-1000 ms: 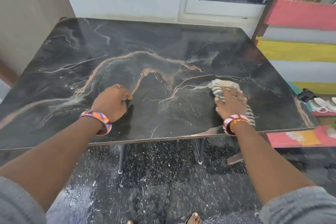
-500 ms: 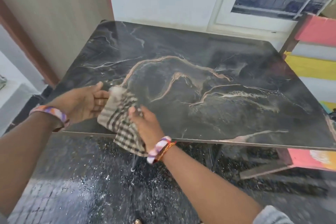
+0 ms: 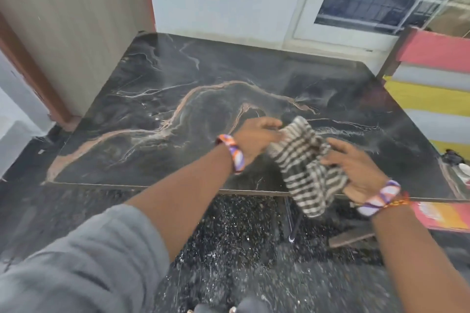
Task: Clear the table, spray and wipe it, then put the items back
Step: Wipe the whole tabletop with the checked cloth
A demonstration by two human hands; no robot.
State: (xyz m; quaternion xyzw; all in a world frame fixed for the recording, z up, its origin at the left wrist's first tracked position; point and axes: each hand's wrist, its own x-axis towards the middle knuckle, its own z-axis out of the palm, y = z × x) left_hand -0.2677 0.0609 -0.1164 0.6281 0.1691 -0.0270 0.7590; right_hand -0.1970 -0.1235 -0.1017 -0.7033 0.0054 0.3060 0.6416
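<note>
A beige panel (image 3: 63, 33) stands at the far left beside the dark marbled surface (image 3: 178, 109). Above the near edge of the surface, the left hand (image 3: 256, 140) grips the top left of a striped cloth (image 3: 305, 160), its fingers curled into the fabric, while the right hand (image 3: 356, 168) holds the cloth's right side with fingers bent around it, the lower end of the cloth hanging past the edge. A pink and yellow striped rack (image 3: 432, 84) stands at the right.
</note>
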